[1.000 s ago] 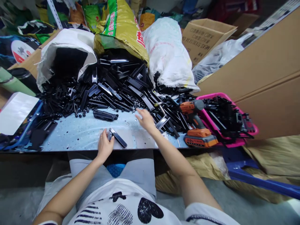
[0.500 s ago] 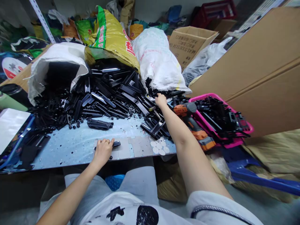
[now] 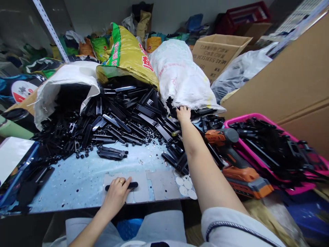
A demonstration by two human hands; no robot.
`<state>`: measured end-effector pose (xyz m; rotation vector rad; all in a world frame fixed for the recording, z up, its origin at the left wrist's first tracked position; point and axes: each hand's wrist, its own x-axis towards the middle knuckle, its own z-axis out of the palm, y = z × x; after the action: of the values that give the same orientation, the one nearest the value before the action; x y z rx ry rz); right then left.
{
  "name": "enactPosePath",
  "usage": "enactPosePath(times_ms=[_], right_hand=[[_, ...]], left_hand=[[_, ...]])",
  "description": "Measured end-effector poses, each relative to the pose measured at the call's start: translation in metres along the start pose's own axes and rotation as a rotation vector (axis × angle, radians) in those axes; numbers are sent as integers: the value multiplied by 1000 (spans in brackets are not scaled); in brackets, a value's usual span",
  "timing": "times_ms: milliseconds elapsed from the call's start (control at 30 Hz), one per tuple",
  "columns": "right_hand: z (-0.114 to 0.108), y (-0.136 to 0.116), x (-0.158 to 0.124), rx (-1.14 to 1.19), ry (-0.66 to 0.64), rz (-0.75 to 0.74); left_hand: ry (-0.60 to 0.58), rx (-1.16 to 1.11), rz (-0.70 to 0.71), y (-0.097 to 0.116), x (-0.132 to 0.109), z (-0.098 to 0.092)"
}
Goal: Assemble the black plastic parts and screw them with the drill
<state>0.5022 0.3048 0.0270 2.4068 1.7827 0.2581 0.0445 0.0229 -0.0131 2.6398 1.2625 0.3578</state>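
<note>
My left hand (image 3: 117,192) lies on a flat black plastic strip (image 3: 132,185) near the front edge of the blue work table (image 3: 77,175), fingers resting over it and pressing it down. My right hand (image 3: 183,113) is stretched far out to the mouth of a white woven sack (image 3: 180,75), fingers curled in among black plastic parts there; what they hold is hidden. A big heap of black plastic parts (image 3: 120,113) covers the back of the table.
An orange cordless drill (image 3: 231,161) lies right of my right arm, beside a pink basket (image 3: 303,188) full of black parts. A yellow sack (image 3: 128,55), another white sack (image 3: 64,82), cardboard boxes (image 3: 218,51) and a large cardboard sheet (image 3: 295,79) crowd the back and right.
My right hand has reached from the table's middle out to the white sack's mouth. My left hand has laid the black strip flat and holds it down.
</note>
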Motion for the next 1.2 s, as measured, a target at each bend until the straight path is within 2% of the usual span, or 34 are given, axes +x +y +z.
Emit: enactPosePath(times_ms=[67, 133, 200, 267, 333, 433, 533, 600, 667, 733, 867, 967, 1133, 1200], right_hand=[[-12, 0, -12, -67, -12, -30], [-32, -4, -30, -83, -4, -24], [-59, -12, -57, -59, 28, 19], [-86, -25, -96, -43, 64, 25], [-106, -43, -146, -31, 79, -143], [-117, -72, -235, 52, -50, -620], [-104, -98, -313, 167, -259, -895], [-89, -112, -346, 201, -315, -990], [-74, -122, -362, 204, -318, -1003], [-64, -127, -367, 201, -319, -953], [-61, -130, -371, 202, -304, -876], [-68, -129, -378, 177, -226, -864], [-86, -134, -387, 112, -70, -881], [-91, -136, -386, 93, -28, -893]], left_hand=[[2, 6, 8, -1, 0, 0], [-5, 18, 15, -2, -2, -1], [-22, 29, 10, -2, -3, -2], [-40, 20, 1, -1, -3, -4], [-57, -22, 10, 0, -2, -8], [-93, -103, 50, -1, 2, -14], [-136, -131, 52, -3, 9, -19], [-173, -141, 56, -3, 14, -21], [-208, -144, 58, -1, 18, -23], [-231, -133, 50, 3, 20, -25], [-219, -96, 68, 10, 17, -28], [-141, -90, 101, 11, 10, -26], [50, -141, 65, 5, 0, -22], [88, -162, 76, 1, 0, -23]])
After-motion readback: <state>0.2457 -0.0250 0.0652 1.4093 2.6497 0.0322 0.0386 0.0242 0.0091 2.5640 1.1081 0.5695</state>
